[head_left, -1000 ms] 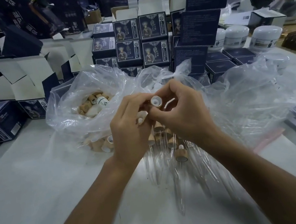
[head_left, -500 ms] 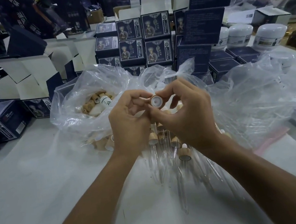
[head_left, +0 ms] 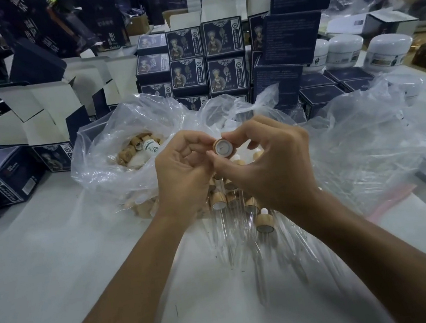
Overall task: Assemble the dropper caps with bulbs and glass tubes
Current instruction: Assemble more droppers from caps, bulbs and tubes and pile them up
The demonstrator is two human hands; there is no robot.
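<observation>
A single head-worn camera looks forward and down, close over the tabletop [head_left: 44, 265], toward stacked boxes [head_left: 224, 57] beyond.

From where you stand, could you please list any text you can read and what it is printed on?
None is legible.
Dark printed boxes: vertical script, too blurred.
Hanging dark bags: large characters, smeared.
White jars: labels too small.
Small bottle in the plastic bag: label unreadable.

Both hands raised together — right hand [head_left: 269, 164] pinching, left hand [head_left: 181, 176] curled.
</observation>
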